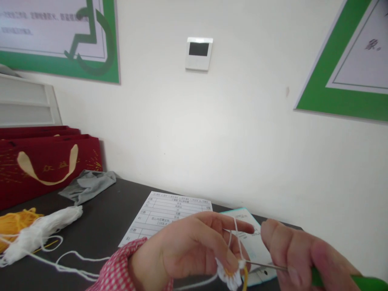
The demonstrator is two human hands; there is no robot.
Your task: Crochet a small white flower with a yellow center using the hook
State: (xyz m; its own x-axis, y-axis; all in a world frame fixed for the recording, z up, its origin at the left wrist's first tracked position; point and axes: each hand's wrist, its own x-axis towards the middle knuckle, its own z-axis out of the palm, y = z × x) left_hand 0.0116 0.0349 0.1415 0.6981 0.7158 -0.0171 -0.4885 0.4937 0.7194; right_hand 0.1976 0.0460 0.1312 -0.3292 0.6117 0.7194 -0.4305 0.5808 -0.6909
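My left hand pinches a small crocheted piece between thumb and fingers; it is white with a yellow centre. White yarn runs taut from the piece up over my raised index finger. In my right hand is a crochet hook with a green handle and thin metal shaft. The hook's tip meets the white stitches at the piece's top edge. A yellow strand hangs beside the piece. My fingers hide part of the crocheted piece.
A white yarn skein and a yellow skein lie at left on the dark table. Behind them are red gift bags and a grey cloth. A printed sheet and a booklet lie near the wall.
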